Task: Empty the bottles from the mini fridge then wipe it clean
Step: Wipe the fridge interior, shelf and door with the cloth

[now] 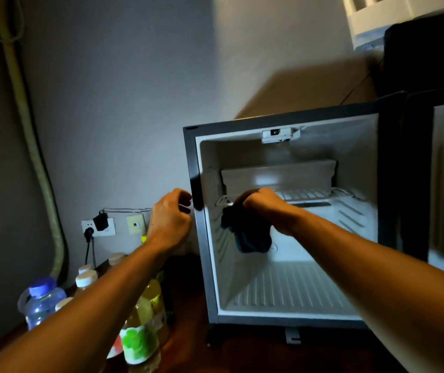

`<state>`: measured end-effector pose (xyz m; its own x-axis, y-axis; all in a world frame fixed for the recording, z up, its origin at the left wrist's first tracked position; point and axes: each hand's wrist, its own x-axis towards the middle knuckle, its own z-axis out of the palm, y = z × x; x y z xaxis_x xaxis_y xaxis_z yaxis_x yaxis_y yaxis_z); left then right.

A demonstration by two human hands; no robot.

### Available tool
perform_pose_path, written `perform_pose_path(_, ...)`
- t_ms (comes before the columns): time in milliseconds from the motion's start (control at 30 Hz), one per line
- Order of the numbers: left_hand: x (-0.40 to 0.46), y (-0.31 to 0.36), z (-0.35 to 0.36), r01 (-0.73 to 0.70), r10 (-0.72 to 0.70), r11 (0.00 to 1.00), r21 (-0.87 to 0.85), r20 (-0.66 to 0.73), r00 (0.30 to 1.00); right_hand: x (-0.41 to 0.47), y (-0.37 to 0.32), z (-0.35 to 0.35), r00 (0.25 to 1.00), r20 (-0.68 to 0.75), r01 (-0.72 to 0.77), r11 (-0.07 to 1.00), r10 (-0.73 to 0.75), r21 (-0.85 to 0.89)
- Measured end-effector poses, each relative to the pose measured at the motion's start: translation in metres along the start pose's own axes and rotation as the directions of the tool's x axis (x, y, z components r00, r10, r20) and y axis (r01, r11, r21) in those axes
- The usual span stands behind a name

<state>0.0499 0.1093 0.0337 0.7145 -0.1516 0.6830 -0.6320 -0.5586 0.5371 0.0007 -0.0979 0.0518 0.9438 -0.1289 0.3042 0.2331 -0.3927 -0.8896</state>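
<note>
— Well, what's the biggest thing in front of them?

— That mini fridge, door swung open to the right, its white inside lit and with no bottles that I can see. A wire shelf runs across the back, just past the right hand's fingers.

— And the right hand?

— The right hand is inside the cavity, fist closed, fingers clamped on a dark cloth that hangs down below the knuckles, near the left inner wall. Whether the cloth touches that wall, I can't tell.

— The left one?

— The left hand is outside, just left of the fridge's dark front edge. Its fingers are curled in loosely and look to hold nothing; the tips sit right by the frame, touching or not I can't say.

— Where did the bottles end up?

— On the dark wooden floor, below and left of the left hand's fingers. Several stand together: a clear water bottle with a blue cap farthest left, white-capped ones behind, and a yellow-drink bottle with a green label nearest us, partly under the left forearm.

— Anything smaller?

— A wall socket with a black plug, left of the left hand's fingers.
</note>
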Motion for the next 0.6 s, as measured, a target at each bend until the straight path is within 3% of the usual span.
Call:
perform_pose_path(133, -0.010, 0.017, 0.006, -0.004, 0.013, 0.994, -0.107, 0.083, 0.996, -0.002, 0.000, -0.007, 0.992, -0.121, -0.018, 0.997, 0.027, 0.077)
perform_pose_path(267, -0.019, 0.036, 0.024, 0.078, 0.010, 0.938, -0.338, 0.249, 0.968, -0.005, 0.004, -0.008, 0.995, -0.093, 0.046, 0.956, -0.019, 0.290)
perform_pose_path(400, -0.020, 0.045, 0.034, 0.134, 0.014, 0.885, -0.446, 0.314, 0.949, -0.014, 0.007, -0.009, 0.997, -0.057, 0.076, 0.915, -0.058, 0.395)
perform_pose_path(533, -0.019, 0.052, 0.040, 0.169, 0.039, 0.843, -0.511, 0.372, 0.927, -0.027, 0.009, -0.021, 0.995, 0.053, 0.056, 0.923, -0.082, 0.381)
perform_pose_path(600, -0.021, 0.058, 0.045, 0.146, 0.051, 0.861, -0.487, 0.368, 0.929, -0.033, 0.010, -0.027, 0.995, 0.044, 0.069, 0.954, -0.086, 0.290)
